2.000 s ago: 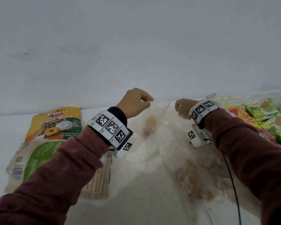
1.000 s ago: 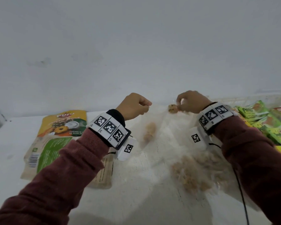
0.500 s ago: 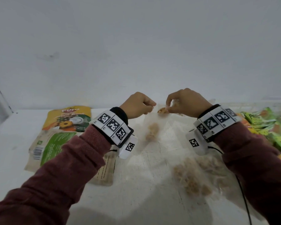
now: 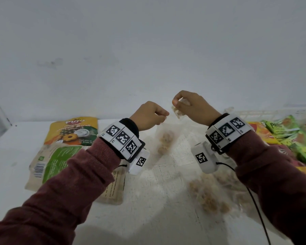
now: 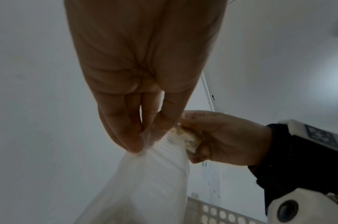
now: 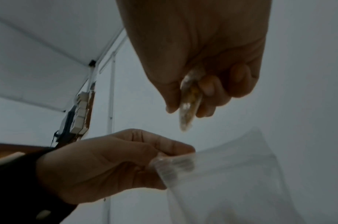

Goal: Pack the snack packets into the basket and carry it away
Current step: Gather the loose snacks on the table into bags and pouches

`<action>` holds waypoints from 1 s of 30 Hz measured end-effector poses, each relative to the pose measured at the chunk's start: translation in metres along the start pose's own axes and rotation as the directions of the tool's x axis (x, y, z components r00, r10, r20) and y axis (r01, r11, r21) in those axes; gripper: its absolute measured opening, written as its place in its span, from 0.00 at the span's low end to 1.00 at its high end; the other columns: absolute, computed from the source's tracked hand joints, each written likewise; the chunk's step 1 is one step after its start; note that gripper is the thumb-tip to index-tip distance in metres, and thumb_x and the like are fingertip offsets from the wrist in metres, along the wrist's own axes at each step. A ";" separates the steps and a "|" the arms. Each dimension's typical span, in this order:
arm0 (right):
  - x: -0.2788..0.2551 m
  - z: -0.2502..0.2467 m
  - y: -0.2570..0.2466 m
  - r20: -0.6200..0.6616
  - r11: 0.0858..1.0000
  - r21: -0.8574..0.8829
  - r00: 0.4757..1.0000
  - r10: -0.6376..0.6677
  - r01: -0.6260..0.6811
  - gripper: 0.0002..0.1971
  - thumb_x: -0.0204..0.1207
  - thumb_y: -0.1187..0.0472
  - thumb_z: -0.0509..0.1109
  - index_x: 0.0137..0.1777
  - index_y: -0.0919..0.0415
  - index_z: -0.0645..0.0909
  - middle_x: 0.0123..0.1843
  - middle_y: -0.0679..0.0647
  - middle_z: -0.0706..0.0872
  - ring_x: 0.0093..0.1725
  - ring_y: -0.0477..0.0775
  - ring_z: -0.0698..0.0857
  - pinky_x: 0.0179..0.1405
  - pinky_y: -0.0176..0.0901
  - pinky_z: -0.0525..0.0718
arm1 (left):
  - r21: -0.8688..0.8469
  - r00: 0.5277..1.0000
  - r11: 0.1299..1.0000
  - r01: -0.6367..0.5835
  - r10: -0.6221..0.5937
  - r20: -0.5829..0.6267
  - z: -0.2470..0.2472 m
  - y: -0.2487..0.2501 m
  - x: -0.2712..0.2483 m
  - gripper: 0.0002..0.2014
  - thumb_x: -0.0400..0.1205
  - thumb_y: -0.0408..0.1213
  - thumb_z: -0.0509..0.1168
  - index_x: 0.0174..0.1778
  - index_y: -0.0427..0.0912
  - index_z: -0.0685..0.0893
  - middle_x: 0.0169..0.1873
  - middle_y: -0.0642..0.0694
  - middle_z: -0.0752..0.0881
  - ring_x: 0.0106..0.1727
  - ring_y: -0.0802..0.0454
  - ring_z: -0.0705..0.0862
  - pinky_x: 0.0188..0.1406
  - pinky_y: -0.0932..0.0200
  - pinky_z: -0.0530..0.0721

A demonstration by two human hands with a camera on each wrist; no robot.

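Note:
My left hand [image 4: 163,117] pinches the top edge of a clear plastic bag [image 4: 166,140] and holds it up off the white table; a few brown snack pieces sit inside it. My right hand [image 4: 177,104] pinches a small wrapped brown snack piece [image 4: 177,112] just above and right of the bag's mouth. The left wrist view shows my left fingertips [image 5: 137,141] gathered on the bag's [image 5: 145,181] rim, with the snack piece [image 5: 187,136] beside it. From the right wrist, the snack piece [image 6: 188,109] hangs above the bag [image 6: 231,181].
A white perforated basket [image 4: 265,113] at the far right holds green and orange snack packets [image 4: 290,131]. A second clear bag of brown pieces [image 4: 214,197] lies under my right forearm. A yellow biscuit packet [image 4: 72,131] and a green-beige packet [image 4: 49,161] lie at the left.
My right hand has picked up a snack piece, lifted it and carried it left to the bag's mouth. My left hand has kept holding the bag's edge up.

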State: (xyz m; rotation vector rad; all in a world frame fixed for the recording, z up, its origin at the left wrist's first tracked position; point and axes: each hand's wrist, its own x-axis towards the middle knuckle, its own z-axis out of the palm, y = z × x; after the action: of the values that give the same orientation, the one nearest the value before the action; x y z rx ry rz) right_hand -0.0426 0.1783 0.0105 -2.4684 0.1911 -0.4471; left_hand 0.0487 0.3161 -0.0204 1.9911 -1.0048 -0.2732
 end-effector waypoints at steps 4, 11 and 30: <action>0.000 0.013 0.010 0.048 0.999 0.039 0.998 -0.033 0.031 0.13 0.78 0.62 0.67 0.60 0.62 0.73 0.42 0.47 0.79 0.42 0.50 0.78 0.41 0.38 0.77 | -0.019 1.000 1.000 0.004 -0.005 -0.022 0.001 -0.001 0.001 0.11 0.79 0.30 0.65 0.55 0.35 0.86 0.31 0.55 0.81 0.32 0.58 0.81 0.55 0.54 0.82; -0.003 0.015 0.020 0.096 0.986 -0.120 0.990 -0.100 0.111 0.10 0.75 0.58 0.71 0.54 0.59 0.81 0.42 0.45 0.82 0.42 0.46 0.78 0.42 0.34 0.72 | -0.039 0.999 0.999 0.014 -0.016 -0.044 0.001 -0.003 0.000 0.13 0.79 0.29 0.62 0.58 0.36 0.85 0.46 0.37 0.87 0.38 0.52 0.82 0.59 0.52 0.83; -0.013 0.006 0.020 -0.011 0.883 -0.336 0.936 -0.352 0.328 0.08 0.77 0.63 0.64 0.49 0.62 0.85 0.43 0.54 0.89 0.41 0.57 0.86 0.43 0.50 0.81 | -0.299 0.976 0.945 0.133 -0.072 0.206 0.026 -0.020 -0.007 0.47 0.67 0.28 0.78 0.76 0.44 0.56 0.57 0.49 0.78 0.60 0.50 0.80 0.59 0.60 0.81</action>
State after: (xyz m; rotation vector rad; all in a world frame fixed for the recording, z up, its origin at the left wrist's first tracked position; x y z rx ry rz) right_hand -0.0531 0.1687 -0.0099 -2.8301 -0.1600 -0.7028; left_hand 0.0414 0.3116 -0.0525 1.7521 -0.9131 -0.6539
